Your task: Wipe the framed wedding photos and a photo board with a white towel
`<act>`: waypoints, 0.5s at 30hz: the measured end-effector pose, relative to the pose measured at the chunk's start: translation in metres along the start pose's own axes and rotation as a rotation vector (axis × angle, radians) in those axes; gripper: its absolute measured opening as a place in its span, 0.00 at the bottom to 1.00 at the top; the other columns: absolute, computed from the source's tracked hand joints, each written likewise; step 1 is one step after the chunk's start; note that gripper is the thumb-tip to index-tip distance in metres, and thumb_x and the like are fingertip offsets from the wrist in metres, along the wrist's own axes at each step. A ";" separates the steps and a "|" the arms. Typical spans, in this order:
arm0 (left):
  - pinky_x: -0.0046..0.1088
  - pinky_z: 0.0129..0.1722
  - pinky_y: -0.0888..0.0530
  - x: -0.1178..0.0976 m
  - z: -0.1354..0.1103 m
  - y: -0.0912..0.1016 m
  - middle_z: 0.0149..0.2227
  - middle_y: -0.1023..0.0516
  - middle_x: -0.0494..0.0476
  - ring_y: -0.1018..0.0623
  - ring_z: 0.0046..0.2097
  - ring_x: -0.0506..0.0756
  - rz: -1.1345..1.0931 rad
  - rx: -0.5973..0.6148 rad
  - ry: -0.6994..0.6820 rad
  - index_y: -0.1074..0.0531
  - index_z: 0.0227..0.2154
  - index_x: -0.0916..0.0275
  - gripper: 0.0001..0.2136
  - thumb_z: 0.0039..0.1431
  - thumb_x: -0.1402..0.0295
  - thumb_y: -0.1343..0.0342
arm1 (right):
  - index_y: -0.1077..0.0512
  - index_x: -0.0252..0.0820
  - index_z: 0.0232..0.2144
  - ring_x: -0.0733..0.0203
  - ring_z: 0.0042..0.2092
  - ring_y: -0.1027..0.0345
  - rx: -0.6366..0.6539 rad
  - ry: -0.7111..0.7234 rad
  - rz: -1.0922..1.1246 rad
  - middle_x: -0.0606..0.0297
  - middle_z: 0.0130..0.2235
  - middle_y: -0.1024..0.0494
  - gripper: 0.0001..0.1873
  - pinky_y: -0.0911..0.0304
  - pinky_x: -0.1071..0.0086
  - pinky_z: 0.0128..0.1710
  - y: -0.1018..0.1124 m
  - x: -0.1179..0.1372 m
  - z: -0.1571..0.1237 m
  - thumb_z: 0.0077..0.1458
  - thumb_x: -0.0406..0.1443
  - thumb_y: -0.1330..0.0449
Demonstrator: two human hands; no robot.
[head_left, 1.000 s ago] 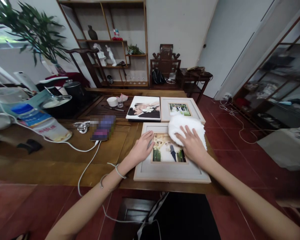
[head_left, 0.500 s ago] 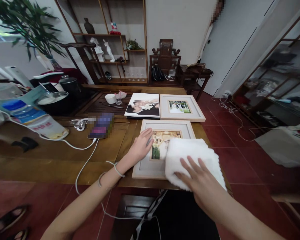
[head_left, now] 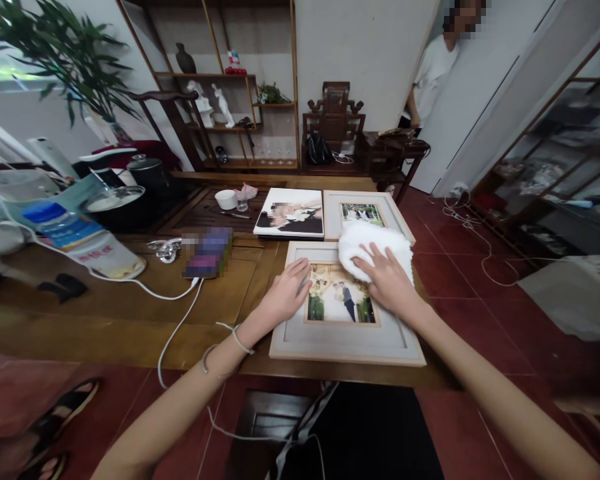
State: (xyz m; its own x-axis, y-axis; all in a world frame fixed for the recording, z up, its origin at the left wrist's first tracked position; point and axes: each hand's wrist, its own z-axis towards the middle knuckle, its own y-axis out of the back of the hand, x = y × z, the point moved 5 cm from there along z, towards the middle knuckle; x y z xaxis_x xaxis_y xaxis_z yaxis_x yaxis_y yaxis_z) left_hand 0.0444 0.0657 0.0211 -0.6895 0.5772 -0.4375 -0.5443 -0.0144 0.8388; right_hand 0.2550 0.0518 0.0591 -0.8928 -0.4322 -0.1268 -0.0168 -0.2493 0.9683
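Note:
A light-wood picture frame [head_left: 347, 358] with a wedding photo lies flat near the table's front edge. My left hand [head_left: 286, 290] rests on its left side, fingers stretched out and holding nothing. Under my right hand [head_left: 391, 277] is a fluffy white cloth [head_left: 375, 237], held against the upper right of the frame with the fingers bent over it. The cloth hides that corner and overlaps the bottom of a second light-wood frame [head_left: 333, 217] behind. To that frame's left lies a black-and-white photo panel [head_left: 290, 212].
On the left of the wooden table [head_left: 130, 333] are a phone [head_left: 207, 253] on a white cable, a large plastic bottle [head_left: 87, 243] on its side and a pan [head_left: 115, 200]. A white cup [head_left: 226, 199] stands farther back. Another person [head_left: 433, 77] stands by the door.
My right hand has pushed the cloth up and away across the frame, uncovering the photo and lower right corner. My left hand stays on the frame. The person by the door has come further into view.

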 end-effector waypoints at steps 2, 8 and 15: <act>0.46 0.59 0.35 0.001 0.000 0.000 0.61 0.35 0.68 0.38 0.64 0.61 -0.009 -0.008 0.008 0.36 0.56 0.67 0.19 0.65 0.67 0.54 | 0.34 0.38 0.57 0.38 0.65 0.55 0.001 0.007 -0.040 0.49 0.64 0.41 0.36 0.56 0.42 0.60 -0.004 -0.007 0.012 0.43 0.21 0.49; 0.47 0.59 0.34 0.004 0.001 -0.003 0.61 0.35 0.67 0.38 0.64 0.61 -0.019 -0.020 0.013 0.35 0.56 0.66 0.19 0.65 0.67 0.54 | 0.30 0.43 0.54 0.33 0.63 0.51 0.088 0.084 -0.080 0.50 0.62 0.38 0.34 0.55 0.37 0.57 0.002 0.025 -0.022 0.43 0.22 0.47; 0.46 0.60 0.36 0.002 0.000 -0.003 0.61 0.35 0.67 0.38 0.64 0.60 0.005 -0.027 0.006 0.36 0.57 0.66 0.19 0.66 0.68 0.55 | 0.30 0.52 0.53 0.32 0.63 0.51 0.246 0.185 0.181 0.57 0.64 0.40 0.38 0.49 0.36 0.56 0.038 0.084 -0.114 0.38 0.24 0.45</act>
State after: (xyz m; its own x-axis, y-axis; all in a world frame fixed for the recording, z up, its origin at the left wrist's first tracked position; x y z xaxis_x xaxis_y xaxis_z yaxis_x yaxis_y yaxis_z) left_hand 0.0444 0.0667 0.0174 -0.6953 0.5718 -0.4353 -0.5535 -0.0397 0.8319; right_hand 0.2308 -0.0930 0.0605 -0.7949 -0.6057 0.0365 0.0058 0.0525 0.9986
